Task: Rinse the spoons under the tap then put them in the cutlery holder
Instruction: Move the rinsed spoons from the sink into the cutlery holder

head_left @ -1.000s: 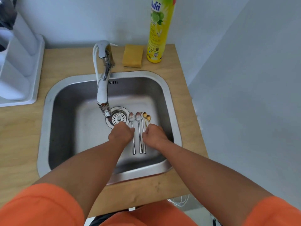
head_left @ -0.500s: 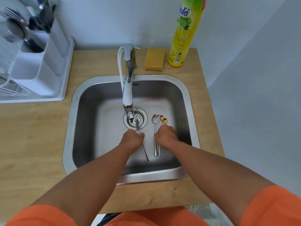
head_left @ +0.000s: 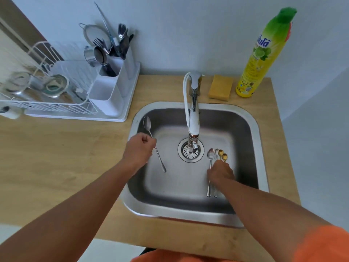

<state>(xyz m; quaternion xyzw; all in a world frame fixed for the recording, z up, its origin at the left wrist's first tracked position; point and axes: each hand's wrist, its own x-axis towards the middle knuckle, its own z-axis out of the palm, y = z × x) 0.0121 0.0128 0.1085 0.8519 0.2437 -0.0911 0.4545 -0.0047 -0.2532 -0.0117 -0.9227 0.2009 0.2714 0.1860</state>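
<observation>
My left hand (head_left: 140,149) is shut on a long silver spoon (head_left: 147,125) and holds it over the left side of the steel sink (head_left: 261,140), bowl toward the back. My right hand (head_left: 220,172) rests fingers-down on several spoons lying on the sink floor right of the drain: two silver spoons (head_left: 210,154) and two small gold spoons (head_left: 222,155). Whether it grips any of them is hidden. The chrome tap (head_left: 193,118) hangs over the drain with no water visible. The white cutlery holder (head_left: 111,89) stands at the back left, with forks and utensils in it.
A white wire dish rack (head_left: 45,91) with glassware sits left of the holder on a white tray. A yellow sponge (head_left: 221,87) and a tall yellow dish-soap bottle (head_left: 260,59) stand behind the sink. The wooden counter (head_left: 56,157) ends close on the right.
My left hand took one silver spoon from the row, lifted it past the tap and carried it to the sink's left side. The right hand stayed on the other spoons. The view swung left.
</observation>
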